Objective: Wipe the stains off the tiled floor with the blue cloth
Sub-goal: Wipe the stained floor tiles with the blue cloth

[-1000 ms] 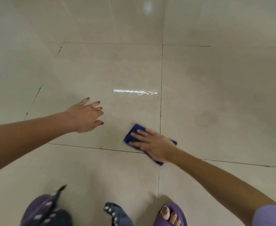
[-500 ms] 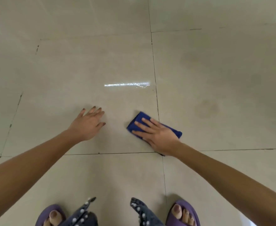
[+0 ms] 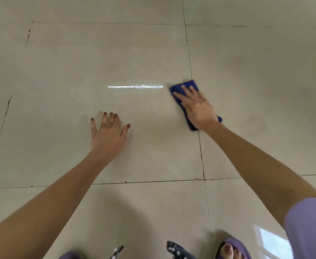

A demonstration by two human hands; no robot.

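Head view: right hand flat, fingers spread, pressing blue cloth onto tiled floor; left hand splayed, bracing. Wiping step underway. Next likely needs firm strokes over faint marks beside the cloth.

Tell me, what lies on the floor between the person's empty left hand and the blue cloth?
Only bare beige tile, per the head view; left hand and blue cloth lie apart.

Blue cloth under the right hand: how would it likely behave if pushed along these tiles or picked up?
The blue cloth is folded and flattened under the right hand, so probably soft and floppy when lifted. The tiled floor looks glossy, so it likely slides easily. It seems light.
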